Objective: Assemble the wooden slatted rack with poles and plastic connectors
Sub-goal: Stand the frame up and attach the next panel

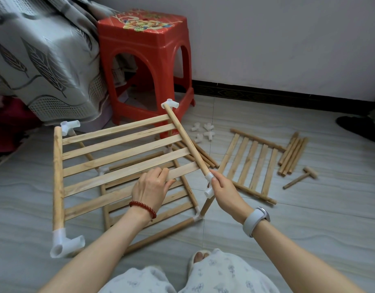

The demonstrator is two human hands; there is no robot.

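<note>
A wooden slatted panel (119, 149) is held tilted above a second slatted panel (148, 199) that lies on the floor with upright poles in its corner connectors. My left hand (150, 187) grips the nearest slat of the raised panel. My right hand (222, 187) pinches the white plastic connector (209, 178) at the near end of the panel's right pole (186, 140). White connectors also cap the other corners: front left (64, 244), far left (70, 126), far right (170, 104).
A third slatted panel (252, 166) lies on the tiles to the right, with a bundle of loose poles (292, 155) and a small wooden mallet (300, 177). Several spare connectors (203, 132) lie near a red plastic stool (146, 66). A draped bed (40, 60) stands at the left.
</note>
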